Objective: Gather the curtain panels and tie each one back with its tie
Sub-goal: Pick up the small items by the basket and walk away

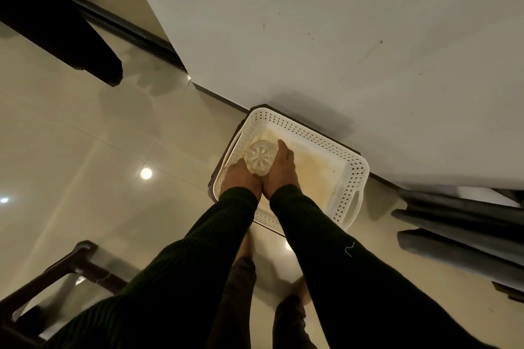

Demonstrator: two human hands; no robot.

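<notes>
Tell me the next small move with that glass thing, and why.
Probably lower the glass piece and set it on the floor of the basket. Both hands, left and right, cup it just above the basket's bare bottom, and nothing lies under it.

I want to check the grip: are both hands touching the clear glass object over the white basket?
Touching. Head view: left hand and right hand press against opposite sides of the glass object, no gap visible.

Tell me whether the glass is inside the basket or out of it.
Inside. Both hands, left and right, hold the glass within the basket's walls; whether it touches the bottom cannot be told.
</notes>
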